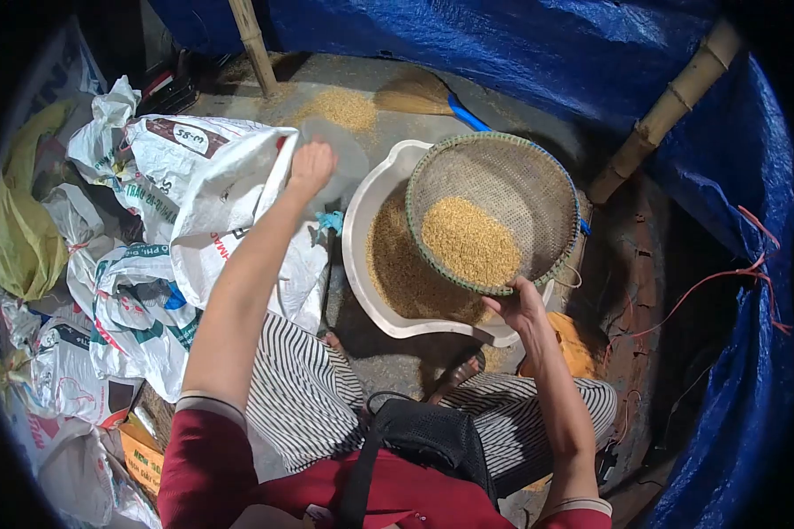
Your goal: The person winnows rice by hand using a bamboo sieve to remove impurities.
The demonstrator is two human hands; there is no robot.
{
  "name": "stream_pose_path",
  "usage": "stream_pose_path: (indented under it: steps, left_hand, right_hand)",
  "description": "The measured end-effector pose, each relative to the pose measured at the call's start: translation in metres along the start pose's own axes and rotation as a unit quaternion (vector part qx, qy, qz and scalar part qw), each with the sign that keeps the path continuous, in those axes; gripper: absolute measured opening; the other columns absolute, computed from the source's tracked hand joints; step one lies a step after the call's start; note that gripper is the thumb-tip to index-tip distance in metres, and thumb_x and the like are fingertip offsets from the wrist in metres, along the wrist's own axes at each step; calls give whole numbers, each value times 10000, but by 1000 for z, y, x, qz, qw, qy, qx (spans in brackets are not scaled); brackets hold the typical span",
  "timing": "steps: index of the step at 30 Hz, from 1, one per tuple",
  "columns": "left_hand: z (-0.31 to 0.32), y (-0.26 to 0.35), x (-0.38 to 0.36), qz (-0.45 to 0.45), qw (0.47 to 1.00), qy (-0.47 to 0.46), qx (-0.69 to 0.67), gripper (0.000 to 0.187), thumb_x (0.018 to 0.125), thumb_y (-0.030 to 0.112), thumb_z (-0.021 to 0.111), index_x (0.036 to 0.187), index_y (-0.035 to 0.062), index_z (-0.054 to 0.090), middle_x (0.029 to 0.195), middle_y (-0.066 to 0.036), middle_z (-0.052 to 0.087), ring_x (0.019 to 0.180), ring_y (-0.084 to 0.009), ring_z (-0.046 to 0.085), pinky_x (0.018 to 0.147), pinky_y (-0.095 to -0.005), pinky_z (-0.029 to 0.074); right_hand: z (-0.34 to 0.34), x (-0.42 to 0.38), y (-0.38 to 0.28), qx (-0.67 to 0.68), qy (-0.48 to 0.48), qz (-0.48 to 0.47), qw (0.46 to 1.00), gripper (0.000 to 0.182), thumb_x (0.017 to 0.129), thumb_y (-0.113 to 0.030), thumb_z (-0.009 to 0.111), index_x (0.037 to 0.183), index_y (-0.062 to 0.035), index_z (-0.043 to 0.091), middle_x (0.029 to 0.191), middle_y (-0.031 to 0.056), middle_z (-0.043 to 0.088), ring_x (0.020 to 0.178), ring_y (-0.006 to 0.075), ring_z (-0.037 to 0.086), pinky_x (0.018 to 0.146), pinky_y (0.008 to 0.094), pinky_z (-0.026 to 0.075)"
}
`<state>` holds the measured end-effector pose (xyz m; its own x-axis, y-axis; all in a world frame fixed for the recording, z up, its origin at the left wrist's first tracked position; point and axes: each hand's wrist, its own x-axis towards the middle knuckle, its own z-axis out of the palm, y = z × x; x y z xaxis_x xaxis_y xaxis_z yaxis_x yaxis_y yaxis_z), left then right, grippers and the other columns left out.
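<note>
My right hand [520, 306] grips the near rim of a round woven sieve [494, 167], thumb over the edge. A heap of golden grain [469, 238] lies in the sieve's near left part. Under the sieve stands a wide pale plastic basin [355, 264], with darker grain [397, 264] inside it. My left hand [313, 167] is closed at the rim of a pale, see-through round dish [348, 157], blurred, whose exact kind I cannot make out. This hand is beside the mouth of an open white sack [229, 198], left of the basin.
Several printed sacks [150, 273] crowd the left side. A broom [415, 93] with a blue handle lies behind the basin, near spilled grain [340, 108]. Bamboo poles [666, 110] and blue tarpaulin [503, 35] bound the area. A red cord [697, 300] hangs at right.
</note>
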<state>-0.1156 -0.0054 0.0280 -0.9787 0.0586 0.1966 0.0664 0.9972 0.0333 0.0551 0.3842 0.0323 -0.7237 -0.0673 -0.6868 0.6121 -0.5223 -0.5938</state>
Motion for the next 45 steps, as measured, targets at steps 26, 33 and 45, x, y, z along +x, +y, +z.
stream_pose_path:
  steps: [26, 33, 45]
  left_hand:
    - [36, 139, -146, 29, 917, 35, -397, 447, 680, 102, 546, 1102, 46, 408, 1015, -229, 490, 907, -368, 510, 784, -412, 421]
    - [44, 144, -150, -168, 848, -172, -472, 483, 759, 105, 521, 1168, -24, 300, 982, -264, 511, 687, -323, 603, 534, -388, 505]
    - [53, 151, -136, -242, 599, -282, -709, 416, 824, 56, 384, 1193, -76, 245, 989, -252, 495, 627, -352, 598, 478, -365, 544]
  right_hand:
    - [-7, -43, -20, -1, 89, -205, 975, 193, 727, -37, 402, 886, 73, 413, 936, 216, 496, 842, 363, 553, 682, 481, 518]
    - [4, -20, -8, -137, 169, -249, 944, 376, 721, -41, 431, 1083, 20, 353, 981, 161, 488, 838, 330, 554, 662, 436, 514]
    - [-13, 24, 3, -299, 216, -442, 818, 496, 779, -40, 468, 1222, -143, 270, 1162, 104, 400, 944, 278, 497, 620, 390, 520]
